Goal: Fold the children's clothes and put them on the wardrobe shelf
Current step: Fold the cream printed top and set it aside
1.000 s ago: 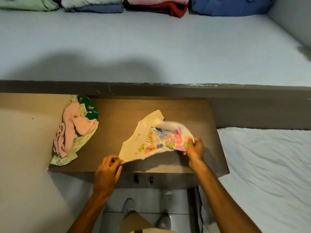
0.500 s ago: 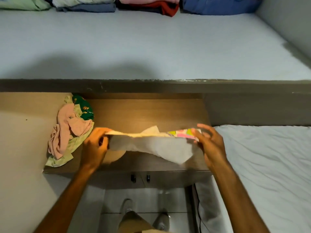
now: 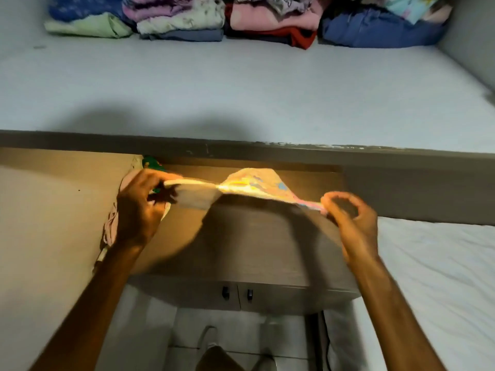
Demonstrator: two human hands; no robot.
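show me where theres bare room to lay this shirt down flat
The brown cabinet top is bare between the unfolded pile at its left edge and its right edge. The shelf is free in front of the folded stacks; its back row is crowded. Both hands hold the shirt.

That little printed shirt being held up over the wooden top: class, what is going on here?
A person is folding children's clothes. The left hand and the right hand each pinch an end of a small cream printed shirt, stretched out in the air above a brown wooden top. A heap of unfolded clothes lies beside the left hand. Stacks of folded clothes sit at the back of the pale shelf beyond.
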